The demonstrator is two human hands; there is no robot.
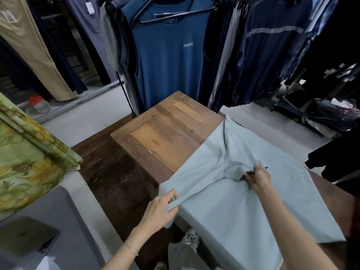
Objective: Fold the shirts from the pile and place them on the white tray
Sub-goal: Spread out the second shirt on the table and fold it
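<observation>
A pale blue-grey shirt lies spread over the right part of a wooden table and hangs over its near edge. My left hand pinches the shirt's left edge at the table's near corner. Further right, my right hand grips a bunched fold near the shirt's middle, where a dark opening shows under the fingers. No white tray is in view.
Hanging garments crowd the back, with a blue sleeveless top straight ahead. A green patterned cloth hangs at the left. A dark laptop lies at the lower left. White and spotted fabric sits below the table.
</observation>
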